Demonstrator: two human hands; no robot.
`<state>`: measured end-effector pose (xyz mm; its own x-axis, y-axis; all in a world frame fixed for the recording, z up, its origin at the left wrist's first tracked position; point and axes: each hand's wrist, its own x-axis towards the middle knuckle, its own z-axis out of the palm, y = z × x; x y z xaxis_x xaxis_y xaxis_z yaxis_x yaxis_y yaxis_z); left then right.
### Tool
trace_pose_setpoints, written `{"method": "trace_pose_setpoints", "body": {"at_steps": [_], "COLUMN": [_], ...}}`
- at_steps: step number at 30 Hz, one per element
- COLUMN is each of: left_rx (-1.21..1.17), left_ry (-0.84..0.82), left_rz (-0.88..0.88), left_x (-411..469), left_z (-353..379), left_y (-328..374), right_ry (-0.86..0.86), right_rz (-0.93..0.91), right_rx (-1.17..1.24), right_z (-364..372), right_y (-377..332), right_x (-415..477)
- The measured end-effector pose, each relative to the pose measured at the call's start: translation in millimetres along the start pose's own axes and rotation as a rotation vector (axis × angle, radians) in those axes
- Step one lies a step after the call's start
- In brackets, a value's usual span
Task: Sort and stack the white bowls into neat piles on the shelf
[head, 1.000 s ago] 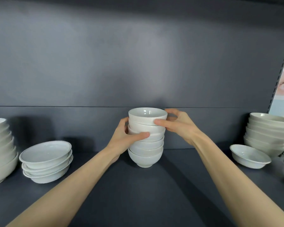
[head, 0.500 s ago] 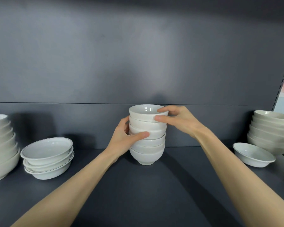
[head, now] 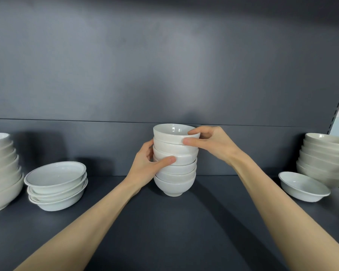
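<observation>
Squaring up the small-bowl stack [head: 175, 159] between both hands

Left hand [head: 145, 169] wraps the stack's middle, thumb across front, likely to brace it; right hand [head: 211, 144] pinches the top bowl [head: 174, 133] at its rim, probably to seat it; stack stands on shelf [head: 164, 231], leaning slightly.

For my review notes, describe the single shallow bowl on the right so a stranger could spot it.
Follow the dark shelf to its right end, where a tall stack of wide bowls stands. Just left of and in front of that stack sits the single shallow bowl. Unlike the piles around it, it sits alone, with nothing stacked in or under it.
</observation>
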<state>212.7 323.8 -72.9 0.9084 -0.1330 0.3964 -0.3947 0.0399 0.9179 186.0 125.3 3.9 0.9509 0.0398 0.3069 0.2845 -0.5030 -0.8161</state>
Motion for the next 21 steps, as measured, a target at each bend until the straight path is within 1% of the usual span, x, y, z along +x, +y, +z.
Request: {"method": "trace_pose_setpoints", "body": {"at_steps": [5, 12, 15, 18, 21], "left_rx": [0.015, 0.043, 0.076, 0.132, 0.232], "left_ry": [-0.013, -0.037, -0.073, -0.111, -0.074], "left_rz": [0.008, 0.009, 0.006, -0.01, -0.033], "left_x": [0, 1, 0, 0, -3], "left_z": [0, -1, -2, -5, -6], "left_y": [0, 0, 2, 5, 11], "right_ry": [-0.067, -0.029, -0.031, -0.035, -0.044], "right_rz": [0.01, 0.001, 0.004, 0.014, 0.031], "right_rx": [0.021, 0.08, 0.086, 0.08, 0.096], "right_z": [-5, -2, -2, -2, -1], "right_y": [1, 2, 2, 2, 2], "right_x": [-3, -3, -4, -4, -6]}}
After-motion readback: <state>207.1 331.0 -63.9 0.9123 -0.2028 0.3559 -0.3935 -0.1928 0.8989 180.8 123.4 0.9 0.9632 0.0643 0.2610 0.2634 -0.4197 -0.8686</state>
